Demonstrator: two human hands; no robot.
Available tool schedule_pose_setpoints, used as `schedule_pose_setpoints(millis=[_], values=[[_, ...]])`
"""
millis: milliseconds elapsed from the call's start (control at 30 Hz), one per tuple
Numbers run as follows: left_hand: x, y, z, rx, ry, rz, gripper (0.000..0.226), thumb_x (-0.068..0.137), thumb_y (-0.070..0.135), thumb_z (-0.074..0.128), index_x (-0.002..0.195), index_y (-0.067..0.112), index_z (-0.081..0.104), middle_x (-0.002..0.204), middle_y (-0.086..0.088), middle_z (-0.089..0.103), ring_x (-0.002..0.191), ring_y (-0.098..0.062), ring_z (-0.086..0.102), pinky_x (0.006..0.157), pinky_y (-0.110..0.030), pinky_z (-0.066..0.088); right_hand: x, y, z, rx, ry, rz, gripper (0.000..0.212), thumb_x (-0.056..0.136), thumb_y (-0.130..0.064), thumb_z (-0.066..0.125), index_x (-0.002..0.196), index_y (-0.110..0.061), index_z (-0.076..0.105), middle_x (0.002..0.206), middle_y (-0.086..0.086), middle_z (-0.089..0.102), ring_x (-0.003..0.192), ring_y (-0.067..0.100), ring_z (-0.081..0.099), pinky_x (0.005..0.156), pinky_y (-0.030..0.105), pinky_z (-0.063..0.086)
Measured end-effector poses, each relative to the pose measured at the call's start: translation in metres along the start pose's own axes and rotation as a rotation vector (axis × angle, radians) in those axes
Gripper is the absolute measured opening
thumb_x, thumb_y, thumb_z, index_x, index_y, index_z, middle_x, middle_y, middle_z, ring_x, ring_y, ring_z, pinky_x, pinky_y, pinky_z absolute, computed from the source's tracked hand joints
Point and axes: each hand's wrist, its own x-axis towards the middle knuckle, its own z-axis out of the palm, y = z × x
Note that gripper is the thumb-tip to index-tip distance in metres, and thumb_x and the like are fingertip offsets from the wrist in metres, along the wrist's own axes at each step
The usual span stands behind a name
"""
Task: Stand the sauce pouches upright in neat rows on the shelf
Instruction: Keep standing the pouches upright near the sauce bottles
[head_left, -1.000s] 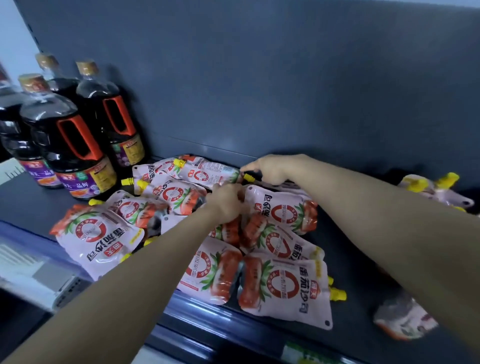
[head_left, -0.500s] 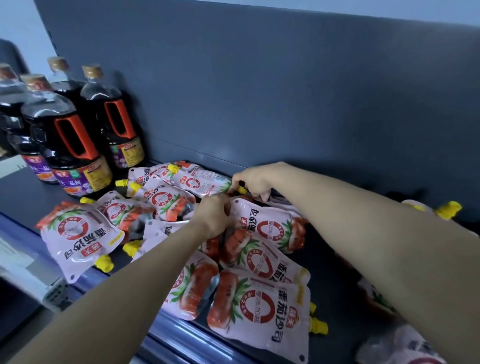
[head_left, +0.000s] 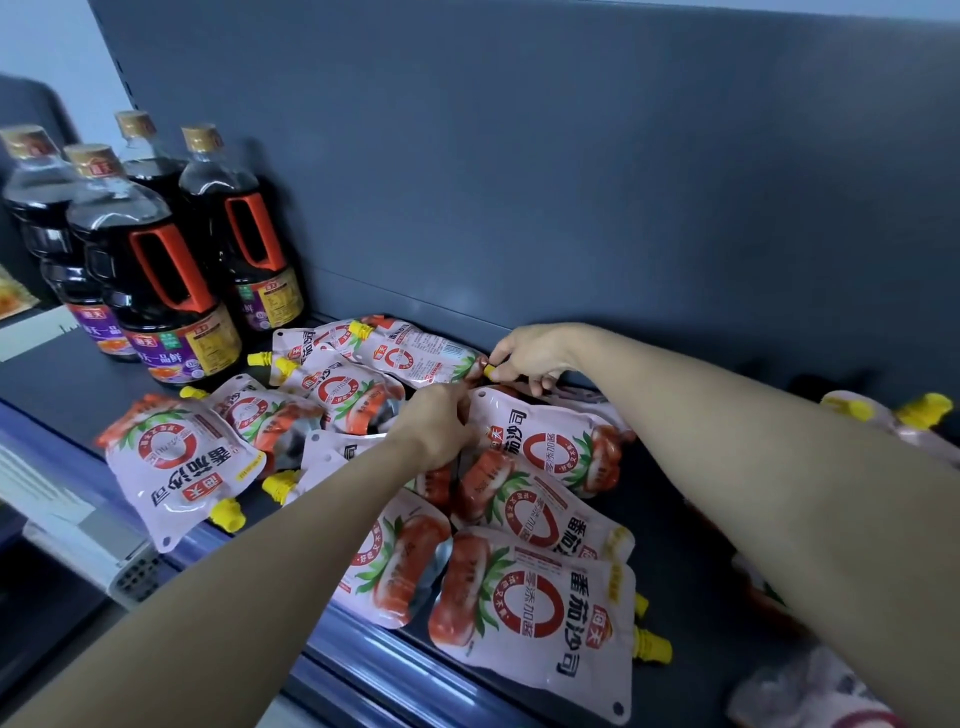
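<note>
Several pink tomato sauce pouches with yellow caps lie flat in a loose pile on the dark shelf (head_left: 78, 384). One large pouch (head_left: 535, 608) lies at the front edge, another (head_left: 176, 462) at the left. My left hand (head_left: 436, 426) is closed on the top edge of a pouch (head_left: 550, 441) in the middle of the pile. My right hand (head_left: 530, 356) pinches the yellow cap of a pouch at the back, near the rear panel; that pouch's body is mostly hidden. Next to it lies another pouch (head_left: 415, 356).
Several dark soy sauce bottles (head_left: 156, 280) with orange handles stand at the back left. More pouches (head_left: 893, 421) lie at the far right and one (head_left: 810, 696) at the bottom right. A blue rail (head_left: 363, 660) runs along the shelf front.
The view has shifted a little right and down. Both hands stay in the middle of the pile; my right hand has moved slightly back and now pinches a yellow cap.
</note>
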Motion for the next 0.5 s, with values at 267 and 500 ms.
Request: schedule_pose_setpoints(millis=[267, 500], values=[[0.000, -0.004, -0.002, 0.004, -0.041, 0.026, 0.023, 0.075, 0.021, 0.072, 0.077, 0.012, 0.051, 0.086, -0.010, 0.062, 0.080, -0.026, 0.056, 0.074, -0.039, 0.049, -0.003, -0.012, 0.004, -0.179, 0.069, 0.028, 0.031, 0.092, -0.012, 0.050, 0.118, 0.002, 0.058, 0.058, 0.009, 0.056, 0.044, 0.018, 0.042, 0.046, 0.021, 0.033], [0.005, 0.007, -0.012, 0.034, -0.044, 0.096, 0.017, 0.074, 0.008, 0.064, 0.068, 0.011, 0.049, 0.073, -0.007, 0.057, 0.069, -0.026, 0.051, 0.063, -0.036, 0.047, -0.034, -0.009, -0.025, -0.137, 0.178, -0.047, 0.007, 0.088, -0.006, 0.055, 0.088, -0.012, 0.053, 0.084, 0.015, 0.069, 0.040, 0.014, 0.055, 0.045, 0.023, 0.038]])
